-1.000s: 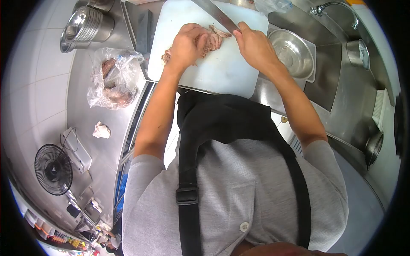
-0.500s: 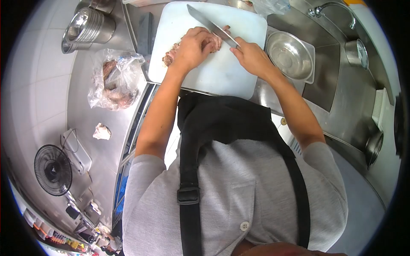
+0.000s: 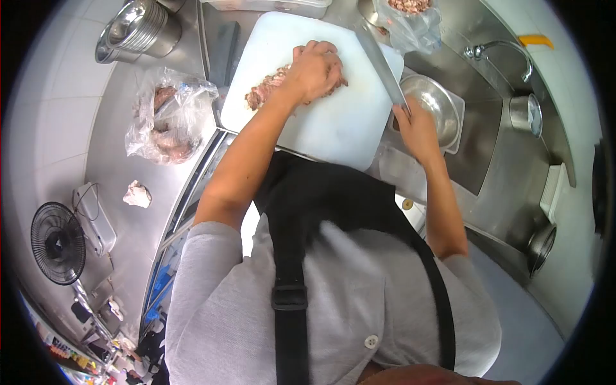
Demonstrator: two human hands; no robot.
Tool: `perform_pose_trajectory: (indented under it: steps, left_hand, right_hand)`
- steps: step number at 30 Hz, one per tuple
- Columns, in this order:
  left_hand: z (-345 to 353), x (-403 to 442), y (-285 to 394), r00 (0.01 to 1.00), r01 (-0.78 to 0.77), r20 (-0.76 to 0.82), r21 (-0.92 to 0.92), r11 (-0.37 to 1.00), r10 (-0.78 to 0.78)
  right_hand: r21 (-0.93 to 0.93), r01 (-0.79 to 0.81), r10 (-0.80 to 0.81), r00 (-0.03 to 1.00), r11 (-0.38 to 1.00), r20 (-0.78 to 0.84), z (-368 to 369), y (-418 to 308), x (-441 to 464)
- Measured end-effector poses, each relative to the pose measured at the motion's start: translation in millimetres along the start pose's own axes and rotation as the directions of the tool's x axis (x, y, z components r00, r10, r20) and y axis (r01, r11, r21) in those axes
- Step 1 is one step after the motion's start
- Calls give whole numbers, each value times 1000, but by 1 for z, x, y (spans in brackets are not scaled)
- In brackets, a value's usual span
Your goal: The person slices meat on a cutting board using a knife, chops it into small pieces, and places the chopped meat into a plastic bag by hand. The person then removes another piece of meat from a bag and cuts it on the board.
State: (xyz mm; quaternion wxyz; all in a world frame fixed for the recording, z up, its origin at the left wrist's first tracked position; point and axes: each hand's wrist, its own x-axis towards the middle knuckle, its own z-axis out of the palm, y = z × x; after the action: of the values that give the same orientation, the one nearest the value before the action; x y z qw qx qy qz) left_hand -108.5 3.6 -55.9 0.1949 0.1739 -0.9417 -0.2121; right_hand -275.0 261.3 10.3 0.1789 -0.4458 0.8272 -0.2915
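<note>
A large kitchen knife [image 3: 380, 65] is in my right hand [image 3: 418, 129], fingers closed around the handle. Its blade points up and away, over the right edge of the white cutting board [image 3: 330, 131]. On the board, my left hand [image 3: 316, 72] lies over pieces of meat [image 3: 266, 88], its fingers bent and closed on the meat beneath. Part of that meat is hidden by the hand. Cut-looking pieces trail out to the left of my wrist.
Left of the board lie a plastic bag of meat [image 3: 168, 122] and a crumpled white scrap [image 3: 136, 194]. A metal bowl [image 3: 443, 106] stands at the right, beside the sink [image 3: 478, 138]. Behind are a bag of chopped meat [image 3: 410, 8] and a plastic container [image 3: 269, 5].
The knife has come off the meat and swung right, past the board's edge, with my right hand. My left hand has shifted slightly right over the meat. The view has tilted a little.
</note>
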Motion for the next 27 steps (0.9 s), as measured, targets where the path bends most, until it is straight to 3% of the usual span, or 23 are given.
perform_pose_trajectory:
  steps: [3,6,8,9,12,15,16,17,21,24,27]
  left_hand:
    - [8,37,-7,972,89,-210,-92,992,-106]
    - [32,93,1,972,203,-91,-152,967,-218]
    - [61,127,9,988,123,-84,-64,990,-128]
    - [73,142,12,995,72,-74,-19,997,-74]
    - [105,178,18,990,68,98,275,959,-99]
    - [113,188,18,936,130,278,298,946,-216]
    - [112,189,19,929,159,277,299,941,-245]
    - [110,192,21,922,185,276,301,935,-271]
    - [107,198,13,924,301,177,217,929,-340]
    - [122,205,-26,935,281,154,230,932,-320]
    - [77,198,-17,915,316,163,283,906,-370]
  right_hand:
    - [57,-139,142,989,989,-43,-5,20,-49]
    - [339,-264,312,945,903,-94,8,46,-97]
    - [523,-286,391,915,803,-100,12,40,-114]
    - [525,-295,410,904,798,-116,12,38,-118]
    - [583,-334,502,852,741,-150,15,32,-120]
    - [584,-342,518,840,736,-160,24,52,-131]
    - [508,-295,447,870,809,-206,24,56,-129]
    - [610,-337,529,834,717,-161,27,55,-130]
    - [563,-359,513,847,744,-138,27,62,-124]
    - [530,-313,468,864,788,-186,27,61,-118]
    - [551,-316,477,862,772,-173,23,54,-116]
